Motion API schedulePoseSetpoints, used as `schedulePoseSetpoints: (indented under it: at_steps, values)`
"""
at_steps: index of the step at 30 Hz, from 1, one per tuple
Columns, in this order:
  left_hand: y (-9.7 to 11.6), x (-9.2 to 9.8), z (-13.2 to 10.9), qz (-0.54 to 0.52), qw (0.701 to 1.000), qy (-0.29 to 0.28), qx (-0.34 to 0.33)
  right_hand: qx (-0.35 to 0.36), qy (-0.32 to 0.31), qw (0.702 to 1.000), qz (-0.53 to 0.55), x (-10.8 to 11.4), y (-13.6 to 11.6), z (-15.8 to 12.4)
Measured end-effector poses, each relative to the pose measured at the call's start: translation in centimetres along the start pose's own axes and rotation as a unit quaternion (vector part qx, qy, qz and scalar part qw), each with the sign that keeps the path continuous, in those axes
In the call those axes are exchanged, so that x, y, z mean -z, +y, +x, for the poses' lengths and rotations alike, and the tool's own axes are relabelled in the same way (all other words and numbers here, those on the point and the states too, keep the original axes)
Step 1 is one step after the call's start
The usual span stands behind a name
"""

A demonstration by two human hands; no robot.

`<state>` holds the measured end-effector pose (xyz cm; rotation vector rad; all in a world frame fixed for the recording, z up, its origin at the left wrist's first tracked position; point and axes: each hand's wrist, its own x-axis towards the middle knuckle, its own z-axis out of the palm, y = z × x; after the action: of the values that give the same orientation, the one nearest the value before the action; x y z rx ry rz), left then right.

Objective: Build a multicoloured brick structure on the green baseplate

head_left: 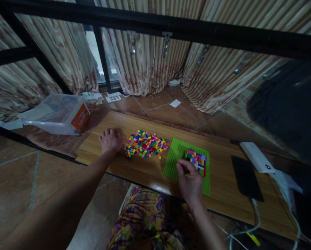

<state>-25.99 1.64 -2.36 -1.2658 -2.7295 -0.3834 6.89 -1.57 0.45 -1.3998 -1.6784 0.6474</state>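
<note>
My left hand (111, 140) rests on the wooden board, fingers curled under, just left of a loose pile of small colourful toy bricks (146, 145). Nothing shows in it, though its palm side is hidden. Over the green studded baseplate (174, 157), my right hand (191, 180) is closed, thumb and forefinger pinched together. Whatever lies between those fingertips is too small or hidden to make out. Close beyond them, a multicoloured block of joined bricks (200, 158) sits on the baseplate's right part, partly covered by the hand.
A black phone (246, 177) with a cable and a white box-shaped device (256, 157) lie at the board's right end. On the left stands a clear plastic bin (56, 114) with an orange label. Dark metal bars cross above, before striped curtains (150, 62).
</note>
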Motion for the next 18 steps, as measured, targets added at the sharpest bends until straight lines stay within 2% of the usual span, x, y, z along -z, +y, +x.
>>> schedulePoseSetpoints:
  at_steps: [3, 5, 11, 18]
  values:
    - [0.0, 0.0, 0.0, 0.000, 1.000, 0.000, 0.003, 0.035, -0.067, 0.996, -0.052, -1.9, -1.0, -0.4]
    - [0.0, 0.1, 0.0, -0.001, 1.000, -0.001, 0.004, 0.044, -0.087, 0.992, -0.086, -3.1, -1.2, -0.3]
    - [0.0, 0.1, 0.0, -0.005, 1.000, 0.000, 0.004, 0.046, -0.117, 0.981, -0.147, -5.2, -1.1, 0.3]
    - [0.0, 0.2, -0.1, -0.005, 1.000, -0.004, -0.005, 0.036, -0.126, 0.975, -0.178, -5.9, -1.0, 0.6]
